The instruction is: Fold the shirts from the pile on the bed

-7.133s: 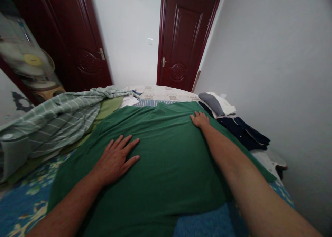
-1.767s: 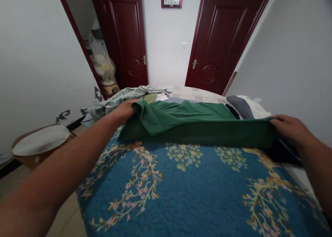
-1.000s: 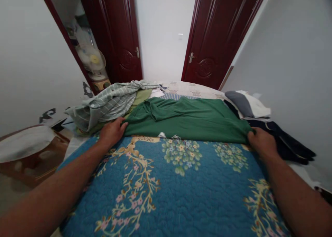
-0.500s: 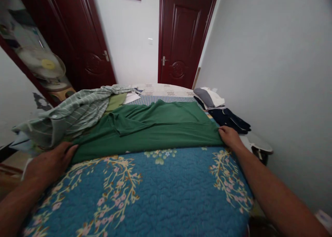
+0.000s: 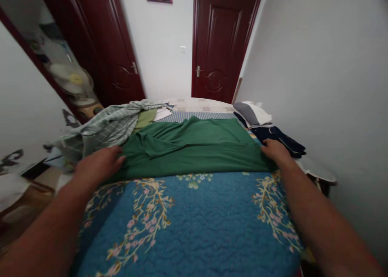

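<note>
A green shirt (image 5: pixel 194 159) lies spread across the bed, its near edge almost straight and a loose sleeve-like fold crumpled toward the left. My left hand (image 5: pixel 101 161) is over the shirt's left end, thumb and fingertips slightly apart. It hides that end of the cloth, and motion blurs it. At the right end of the shirt, my right hand (image 5: pixel 275 151) has its fingertips closed on the edge of the cloth. Beneath the shirt is a blue quilted bedspread (image 5: pixel 209 220) with a flowered branch pattern.
A checked grey-green garment (image 5: pixel 106 127) is heaped at the left, beside an olive cloth (image 5: pixel 146 119). Folded dark clothes (image 5: pixel 285 138) and a grey-and-white folded pile (image 5: pixel 253 113) lie at the right edge, near the wall. A fan (image 5: pixel 72 79) stands at far left.
My left hand has moved inward to the right over the shirt, away from its far left end. My right hand stays at the right edge. The view has shifted slightly left.
</note>
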Available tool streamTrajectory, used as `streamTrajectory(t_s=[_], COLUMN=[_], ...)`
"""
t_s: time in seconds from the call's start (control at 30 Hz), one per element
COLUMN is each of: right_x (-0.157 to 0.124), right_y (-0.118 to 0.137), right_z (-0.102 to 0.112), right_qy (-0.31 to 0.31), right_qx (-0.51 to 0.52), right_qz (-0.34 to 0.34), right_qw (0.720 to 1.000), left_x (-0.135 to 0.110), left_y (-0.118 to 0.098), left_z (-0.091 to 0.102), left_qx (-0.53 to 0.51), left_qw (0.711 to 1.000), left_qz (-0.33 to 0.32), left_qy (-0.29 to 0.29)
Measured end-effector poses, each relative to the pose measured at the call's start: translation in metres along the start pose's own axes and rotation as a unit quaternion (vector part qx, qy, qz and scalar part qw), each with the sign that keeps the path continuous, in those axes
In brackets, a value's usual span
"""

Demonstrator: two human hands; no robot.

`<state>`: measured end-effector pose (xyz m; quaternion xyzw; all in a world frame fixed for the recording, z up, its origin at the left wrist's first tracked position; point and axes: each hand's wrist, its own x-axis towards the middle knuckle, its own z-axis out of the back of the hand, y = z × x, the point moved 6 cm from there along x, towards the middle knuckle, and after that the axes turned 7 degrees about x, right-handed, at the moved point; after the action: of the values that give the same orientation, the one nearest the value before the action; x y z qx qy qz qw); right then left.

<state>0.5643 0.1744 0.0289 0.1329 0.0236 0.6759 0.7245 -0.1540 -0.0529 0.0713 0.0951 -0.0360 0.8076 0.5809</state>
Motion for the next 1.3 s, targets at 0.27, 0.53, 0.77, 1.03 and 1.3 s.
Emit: streamTrajectory(t_s=[0.27, 0.53, 0.77, 1.03, 1.3], right_x=[0.0, -0.006, -0.011, -0.004, 0.009], right_y=[0.032, 0.04, 0.047, 0.033, 0.025], right_z=[-0.039, -0.019, -0.006, -0.003, -0.025], right_qy=[-0.012, -0.062, -0.11, -0.155, -0.002], right_qx=[-0.021, -0.031, 0.019, 0.185, 0.538], right_qz=[0.05, 0.088, 0.062, 0.016, -0.007], right_qw=[0.998, 0.994, 0.992, 0.97, 0.843], left_x=[0.042, 0.05, 0.062, 0.059, 0.058], left_y=[-0.115, -0.106, -0.095, -0.066, -0.058], left_z=[-0.019, -0.041, -0.04, -0.029, -0.031], left_qx=[-0.003, 0.007, -0.042, -0.491, -0.768], left_qw=[0.995, 0.997, 0.997, 0.854, 0.585], left_qz=[-0.095, -0.074, -0.053, 0.161, 0.227], left_qy=[0.023, -0.007, -0.038, -0.053, -0.129])
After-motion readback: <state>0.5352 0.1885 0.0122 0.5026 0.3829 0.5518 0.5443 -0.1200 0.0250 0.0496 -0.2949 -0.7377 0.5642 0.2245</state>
